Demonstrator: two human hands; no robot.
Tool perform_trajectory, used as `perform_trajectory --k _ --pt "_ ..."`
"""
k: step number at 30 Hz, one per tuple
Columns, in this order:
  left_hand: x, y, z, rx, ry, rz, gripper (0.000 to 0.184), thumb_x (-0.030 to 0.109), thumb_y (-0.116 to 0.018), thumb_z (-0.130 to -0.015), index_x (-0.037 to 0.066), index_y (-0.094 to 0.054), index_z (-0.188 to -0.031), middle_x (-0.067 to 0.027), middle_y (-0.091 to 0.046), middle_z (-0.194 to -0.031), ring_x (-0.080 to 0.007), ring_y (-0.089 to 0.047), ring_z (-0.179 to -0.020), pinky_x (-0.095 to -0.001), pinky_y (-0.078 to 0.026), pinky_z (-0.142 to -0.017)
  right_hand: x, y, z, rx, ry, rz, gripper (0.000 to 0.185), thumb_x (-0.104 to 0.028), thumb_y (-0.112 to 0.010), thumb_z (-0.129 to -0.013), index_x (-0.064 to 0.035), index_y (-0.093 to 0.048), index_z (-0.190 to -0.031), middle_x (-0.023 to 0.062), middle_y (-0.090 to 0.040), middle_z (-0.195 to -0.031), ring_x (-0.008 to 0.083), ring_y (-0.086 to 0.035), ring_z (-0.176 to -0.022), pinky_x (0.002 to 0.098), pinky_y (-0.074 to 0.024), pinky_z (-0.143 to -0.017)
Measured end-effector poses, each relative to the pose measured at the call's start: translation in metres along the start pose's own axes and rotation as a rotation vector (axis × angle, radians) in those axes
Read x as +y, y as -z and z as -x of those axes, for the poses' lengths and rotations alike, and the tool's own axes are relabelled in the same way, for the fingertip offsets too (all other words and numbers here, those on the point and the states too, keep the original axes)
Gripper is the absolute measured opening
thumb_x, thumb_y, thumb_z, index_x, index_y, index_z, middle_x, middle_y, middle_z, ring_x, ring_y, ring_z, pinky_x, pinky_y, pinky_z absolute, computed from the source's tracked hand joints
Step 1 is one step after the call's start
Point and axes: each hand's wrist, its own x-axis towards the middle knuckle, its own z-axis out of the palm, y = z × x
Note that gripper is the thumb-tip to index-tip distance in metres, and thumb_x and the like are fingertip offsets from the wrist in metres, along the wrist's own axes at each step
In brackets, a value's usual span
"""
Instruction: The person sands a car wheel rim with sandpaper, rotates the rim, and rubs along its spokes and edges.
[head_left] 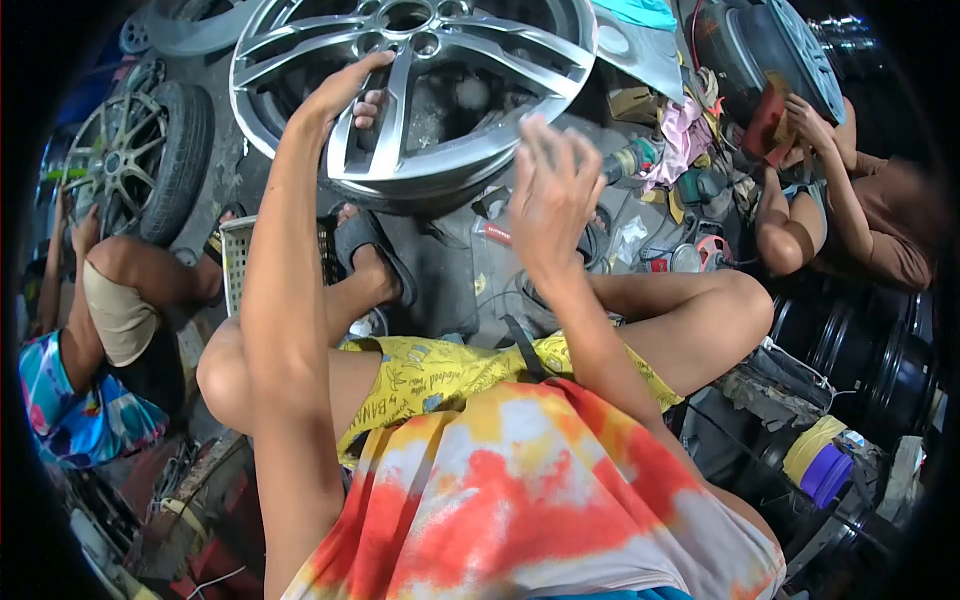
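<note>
A silver multi-spoke alloy wheel rim (388, 135) stands tilted in front of me, its centre hub near the top of the view. My left hand (348, 98) is closed around one of its spokes, with the index finger stretched toward the lug holes and the other fingers curled behind. By the rim's lower right edge is my right hand (556, 195), smeared by motion with its fingers bent. Whether it touches the rim or holds anything, I cannot make out.
A person at left handles a tyred wheel (122, 165); another at right holds a reddish-brown block (768, 120) against a rim. A plastic basket (238, 262) stands beside my left foot. Power tools (700, 186), a pink rag (676, 145) and cables lie to the right. Dark rims (850, 345) are stacked behind.
</note>
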Motion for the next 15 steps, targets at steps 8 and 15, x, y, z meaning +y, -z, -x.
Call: perform_trajectory --k 8,15 --pt "-0.001 0.001 -0.001 -0.011 0.010 0.023 0.044 0.052 -0.069 -0.094 0.009 -0.063 -0.094 0.0075 -0.039 -0.059 -0.0013 -0.035 -0.042 -0.0185 -0.030 -0.037 0.010 -0.003 0.001 -0.012 0.068 0.057 0.035 -0.025 -0.061 -0.101 -0.0094 -0.067 -0.131 0.0056 -0.061 -0.137 0.0338 -0.050 -0.126 0.0498 -0.0391 -0.101" --pt "0.000 0.005 -0.005 -0.042 0.044 -0.008 0.042 0.046 -0.066 -0.096 0.008 -0.062 -0.114 0.0041 -0.044 -0.064 -0.0030 -0.036 -0.046 -0.0193 -0.031 -0.041 -0.013 0.007 0.014 -0.105 0.083 -0.041 0.037 -0.027 -0.060 -0.102 -0.0104 -0.065 -0.135 0.0060 -0.061 -0.134 0.0332 -0.051 -0.122 0.0517 -0.0417 -0.096"
